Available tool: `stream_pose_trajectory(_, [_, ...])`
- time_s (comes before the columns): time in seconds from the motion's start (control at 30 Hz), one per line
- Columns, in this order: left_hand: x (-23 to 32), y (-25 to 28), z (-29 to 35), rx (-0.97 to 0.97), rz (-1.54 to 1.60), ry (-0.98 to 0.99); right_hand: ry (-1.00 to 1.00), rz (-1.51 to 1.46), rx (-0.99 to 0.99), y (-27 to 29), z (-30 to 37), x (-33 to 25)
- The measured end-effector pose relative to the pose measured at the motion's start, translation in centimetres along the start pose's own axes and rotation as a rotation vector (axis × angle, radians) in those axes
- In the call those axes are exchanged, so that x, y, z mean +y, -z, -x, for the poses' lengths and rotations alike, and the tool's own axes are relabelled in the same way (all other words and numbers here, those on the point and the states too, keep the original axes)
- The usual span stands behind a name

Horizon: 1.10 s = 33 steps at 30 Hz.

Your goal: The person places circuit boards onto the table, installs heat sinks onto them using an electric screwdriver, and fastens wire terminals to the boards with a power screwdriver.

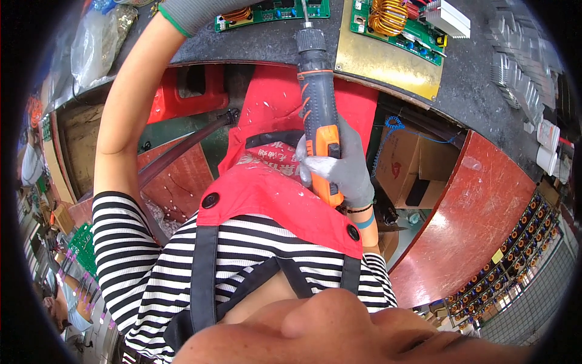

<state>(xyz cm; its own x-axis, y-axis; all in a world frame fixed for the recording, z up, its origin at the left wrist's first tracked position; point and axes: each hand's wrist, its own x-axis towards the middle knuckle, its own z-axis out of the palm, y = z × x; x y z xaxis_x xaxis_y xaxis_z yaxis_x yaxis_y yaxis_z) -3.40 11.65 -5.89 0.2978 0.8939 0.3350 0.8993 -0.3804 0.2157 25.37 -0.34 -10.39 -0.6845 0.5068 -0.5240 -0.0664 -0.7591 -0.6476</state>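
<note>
- Dark workbench (267, 45): spreads beyond the chuck end of the electric screwdriver (318, 100).
- Red apron (273, 194): worn over a striped shirt, below and left of the screwdriver.
- Red panel (473, 224): well to the right of the screwdriver.
- Cardboard box (405, 164): under the bench, right of the screwdriver.
- Gold plate (388, 70): on the bench, just right of the screwdriver's chuck, bearing a green board (400, 42) with a copper coil (388, 17).
- Second green board (267, 15): on the bench, behind the screwdriver's shaft, whose tip is out of view.
- Right hand (351, 164): grey-gloved, gripping the screwdriver's orange-and-black handle.
- Left hand (203, 11): grey-gloved, left of the screwdriver's chuck; its fingers leave the view, so I cannot tell whether it is open or closed.
</note>
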Motion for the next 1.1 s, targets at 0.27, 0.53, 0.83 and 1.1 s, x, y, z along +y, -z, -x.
stream_pose_trajectory(0.27, [-0.3,-0.4,0.6,0.132,0.041,-0.064,0.041,0.060,-0.014,0.1,-0.6,0.9])
stream_pose_trajectory(0.53, [-0.4,-0.9,0.7,0.142,0.036,-0.051,-0.098,-0.749,-0.391,1.6,-1.1,1.9])
stream_pose_trajectory(0.83, [-0.4,-1.2,0.1,0.160,0.054,-0.041,-0.053,-1.107,-0.734,1.5,-3.8,4.6])
stream_pose_trajectory(1.1, [-1.3,-1.3,-0.5,0.261,0.003,-0.094,-0.059,-0.944,-0.669,1.2,-2.4,3.2])
